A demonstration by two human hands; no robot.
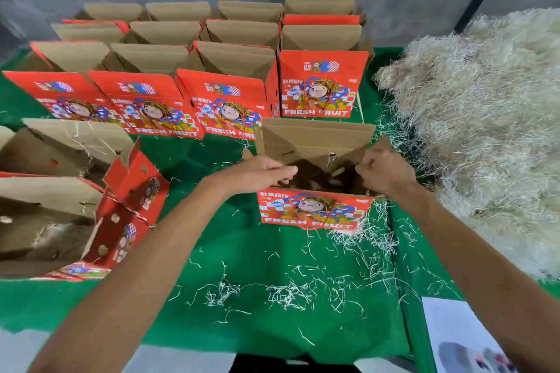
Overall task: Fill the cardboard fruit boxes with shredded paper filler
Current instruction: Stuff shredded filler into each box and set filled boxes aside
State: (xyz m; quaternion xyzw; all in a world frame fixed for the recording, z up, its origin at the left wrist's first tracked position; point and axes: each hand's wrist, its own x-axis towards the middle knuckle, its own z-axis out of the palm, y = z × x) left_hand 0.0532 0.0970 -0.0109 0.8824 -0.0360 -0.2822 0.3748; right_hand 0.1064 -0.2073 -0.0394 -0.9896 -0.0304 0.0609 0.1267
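Observation:
An open red fruit box [315,209] printed "FRESH FRUIT" stands on the green cloth in front of me, its brown back flap upright. Its inside is dark, and I can make out little in it. My left hand [260,174] holds the box's left rim, with fingers reaching over the opening. My right hand [386,174] has its fingers curled on the right side flap. A big heap of pale shredded paper [485,130] lies just right of the box. Loose strands [291,291] are scattered on the cloth in front of it.
Several rows of open red boxes [322,85] stand behind, flaps up. Two open boxes [60,221] sit at the left, with some filler in them. A white sheet [460,339] lies at the lower right. The green cloth's edge [212,342] is near me.

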